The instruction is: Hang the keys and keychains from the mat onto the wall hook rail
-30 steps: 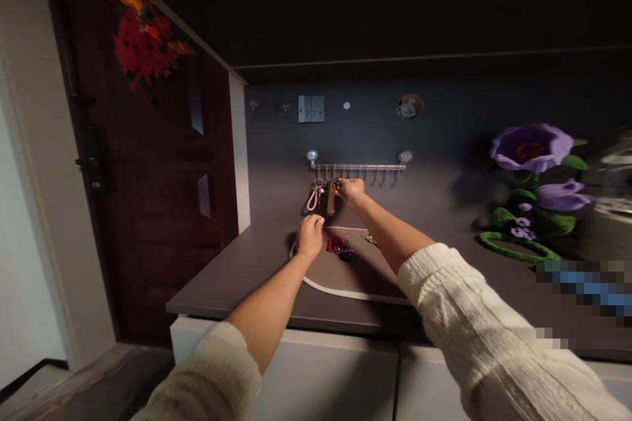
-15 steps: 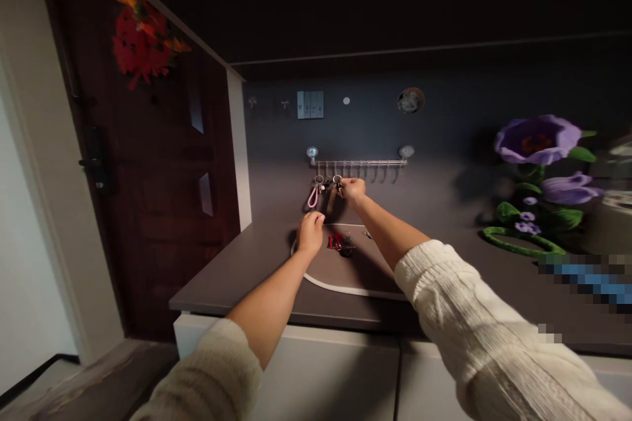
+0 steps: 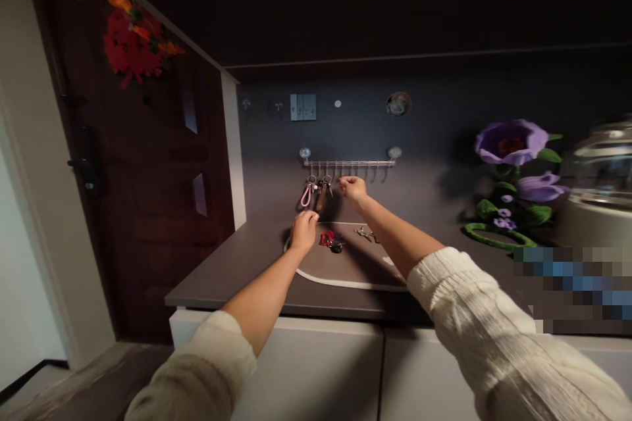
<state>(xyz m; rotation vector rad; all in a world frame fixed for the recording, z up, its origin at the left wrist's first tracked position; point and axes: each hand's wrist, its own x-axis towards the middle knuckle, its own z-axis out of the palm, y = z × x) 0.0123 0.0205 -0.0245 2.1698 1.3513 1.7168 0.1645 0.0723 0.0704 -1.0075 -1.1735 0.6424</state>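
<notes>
Right hand [image 3: 353,189]: you're pressing fingertips together, centre, ideally clearing the hanging keys [image 3: 329,188]
Left hand [image 3: 303,231]: you're curling fingers, contents unclear

The dark counter [image 3: 222,270] bears a pale-rimmed mat [image 3: 316,263] below both hands, with a red-and-black key bunch [image 3: 330,241] just right of the left hand [image 3: 303,230], silver keys [image 3: 364,233] below the right hand [image 3: 352,189], and a green-based purple flower ornament [image 3: 511,141] well to its right.

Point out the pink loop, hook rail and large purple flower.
Pink loop [image 3: 305,204], head view: bottom curve.
Hook rail [image 3: 350,163], head view: middle of bar.
Large purple flower [image 3: 516,156], head view: front petal.
</notes>
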